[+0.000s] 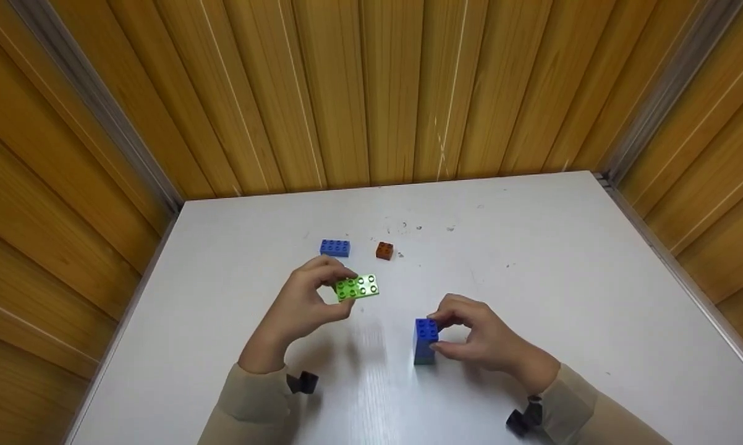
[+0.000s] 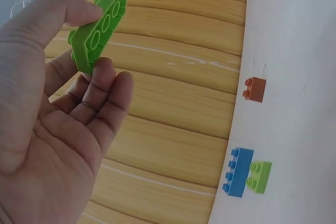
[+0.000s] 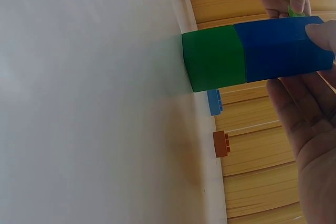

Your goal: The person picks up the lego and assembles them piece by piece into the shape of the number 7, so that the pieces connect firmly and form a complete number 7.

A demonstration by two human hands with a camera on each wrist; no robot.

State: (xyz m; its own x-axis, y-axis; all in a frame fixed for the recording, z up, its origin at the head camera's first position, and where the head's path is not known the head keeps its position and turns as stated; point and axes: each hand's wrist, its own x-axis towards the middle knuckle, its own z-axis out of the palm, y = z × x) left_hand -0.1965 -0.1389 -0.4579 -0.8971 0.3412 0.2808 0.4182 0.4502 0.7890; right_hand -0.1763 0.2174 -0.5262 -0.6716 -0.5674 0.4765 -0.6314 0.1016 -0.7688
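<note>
My left hand (image 1: 309,296) pinches a lime green building brick (image 1: 357,287) by its long sides, studs up, above the table. Its hollow underside with round tubes shows in the left wrist view. The right hand (image 1: 479,334) holds a tall blue brick (image 1: 426,329) between thumb and fingers near the top. That blue brick sits on a dark green brick (image 3: 215,59), forming an upright stack at the table's surface. Part of the lime brick and of the left hand shows behind the stack in the right wrist view.
Farther back on the white table (image 1: 532,247) lie a blue eight-stud brick (image 1: 335,248) and a small reddish-brown brick (image 1: 384,250). A small light green brick (image 2: 260,177) lies beside the blue one, hidden in the head view. Wood-patterned walls (image 1: 390,93) enclose the table.
</note>
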